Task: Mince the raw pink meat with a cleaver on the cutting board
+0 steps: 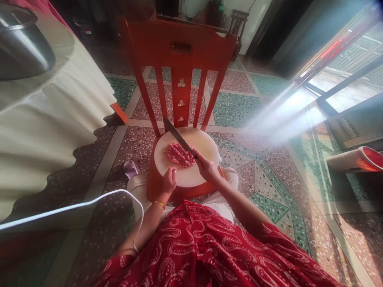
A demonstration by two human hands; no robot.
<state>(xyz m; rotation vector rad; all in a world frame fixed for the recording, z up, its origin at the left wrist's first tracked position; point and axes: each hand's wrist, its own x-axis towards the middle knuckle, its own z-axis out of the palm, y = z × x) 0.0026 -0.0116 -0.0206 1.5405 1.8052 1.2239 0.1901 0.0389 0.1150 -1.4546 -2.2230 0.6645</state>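
My right hand (207, 169) is wrapped round the handle of a kitchen knife (178, 136). Its broad blade points up and to the left, over a pile of minced meat (178, 154). The red and pink meat lies left of the middle on a round cutting board (191, 181), which rests on the seat of a wooden chair. At the board's near left edge, my left hand (169, 180) is closed in a loose fist, apart from the meat. Whether anything is inside that fist is hidden.
The chair's slatted back (182, 79) rises behind the board. A table with a pale cloth (60, 115) and a metal pot (24, 44) stands at left. A white cable (89, 202) crosses the lower left. A glowing heater (353, 160) is on the right.
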